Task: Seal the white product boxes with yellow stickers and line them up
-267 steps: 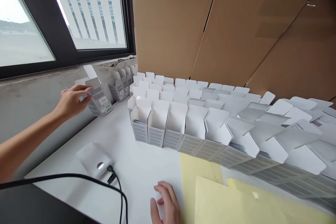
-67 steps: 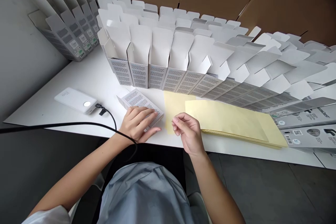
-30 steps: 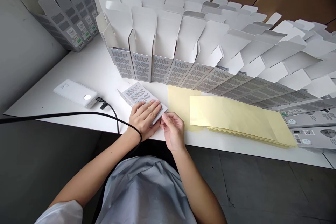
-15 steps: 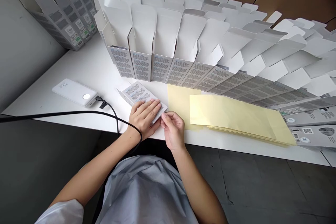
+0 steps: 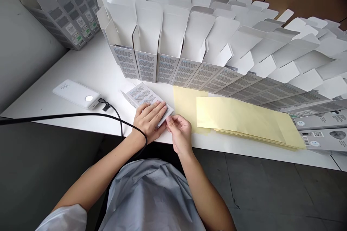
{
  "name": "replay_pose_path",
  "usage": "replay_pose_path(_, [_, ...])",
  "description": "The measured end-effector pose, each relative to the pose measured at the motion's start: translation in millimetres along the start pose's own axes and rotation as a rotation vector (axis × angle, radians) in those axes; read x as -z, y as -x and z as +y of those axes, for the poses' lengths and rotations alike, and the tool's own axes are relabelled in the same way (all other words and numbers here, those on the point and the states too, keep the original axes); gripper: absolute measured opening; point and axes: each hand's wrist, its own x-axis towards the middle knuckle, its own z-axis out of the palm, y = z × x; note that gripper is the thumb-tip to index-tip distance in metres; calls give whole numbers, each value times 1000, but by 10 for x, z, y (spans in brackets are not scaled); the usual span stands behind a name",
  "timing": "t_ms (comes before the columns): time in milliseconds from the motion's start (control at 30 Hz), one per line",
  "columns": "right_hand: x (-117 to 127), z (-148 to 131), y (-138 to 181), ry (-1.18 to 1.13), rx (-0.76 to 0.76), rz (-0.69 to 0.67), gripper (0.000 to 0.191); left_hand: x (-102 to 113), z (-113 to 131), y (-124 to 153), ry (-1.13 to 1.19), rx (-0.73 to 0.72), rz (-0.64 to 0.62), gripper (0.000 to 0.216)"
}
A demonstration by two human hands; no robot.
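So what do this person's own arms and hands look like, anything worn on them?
The left hand and right hand are bare, with no gloves, rings or watches visible. A white short sleeve shows on the upper left arm, and a pale blue garment covers the torso. A black cable crosses the left wrist.

Carton panels (image 5: 146,66) in unreadable fine print, grey carton (image 5: 322,139) with barcode, QR code
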Motion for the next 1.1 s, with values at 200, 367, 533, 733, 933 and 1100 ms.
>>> replay_pose_path(200, [85,-59,-84,123,54,32,46,12,4,-24,-8,-7,13,40])
replay_pose_path(367, [93,-70,-115,97,93,-108,50,9,-6,-26,-16,-16,15,38])
replay_pose_path(533, [115,-80,-169,68,68,-166,51,2,-20,-11,-4,-17,17,42])
replay_pose_path(733, [121,-137,-226,117,124,-225,56,-3,-24,1,6,-18,9,42])
replay_pose_path(933, [169,-139,-296,14,76,-209,34,0,-10,-25,-23,-22,28,41])
replay_pose_path(1100, [135,-149,-214,-25,53,-234,39,8,-11,-22,-11,-7,4,44])
